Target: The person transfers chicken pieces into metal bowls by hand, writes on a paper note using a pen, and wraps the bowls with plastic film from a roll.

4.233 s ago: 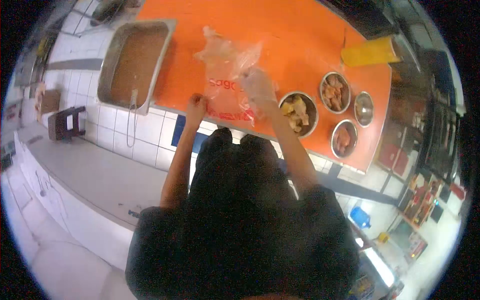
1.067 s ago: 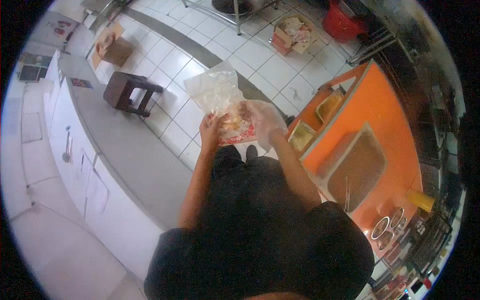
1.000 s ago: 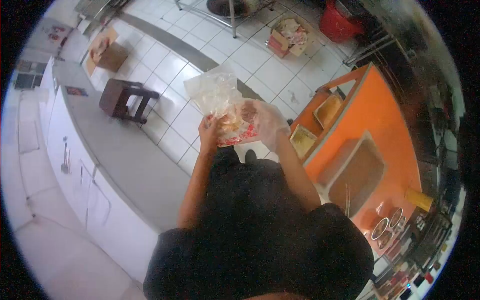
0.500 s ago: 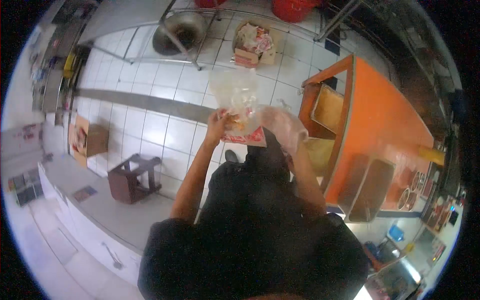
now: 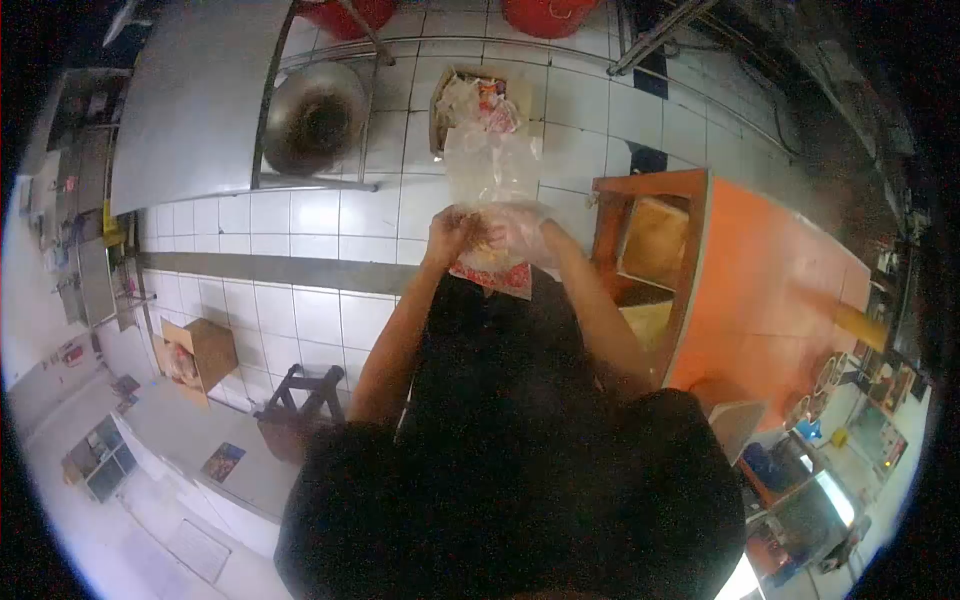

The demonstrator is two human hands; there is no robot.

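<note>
In front of my body I hold a see-through plastic bag [image 5: 492, 165] with red print on its lower part and some orange-brown food inside. My left hand [image 5: 452, 236] grips the bag's left side, fingers curled at its middle. On the other side my right hand [image 5: 528, 232], which looks covered by a thin see-through plastic glove, is closed at the bag's right side. Its fingertips are close to the left ones. Blur hides the exact finger positions and the kind of food.
A cardboard box of wrappers [image 5: 480, 100] stands on the tiled floor ahead, beside a large wok-like metal bowl [image 5: 318, 118] under a steel table [image 5: 195, 100]. To the right is an orange counter [image 5: 760, 270] with shelves. A dark stool [image 5: 290, 420] and another cardboard box [image 5: 208, 350] are left.
My right hand has come in from the right to the bag, near my left hand. The view has shifted, so the wrapper box now appears behind the bag's top.
</note>
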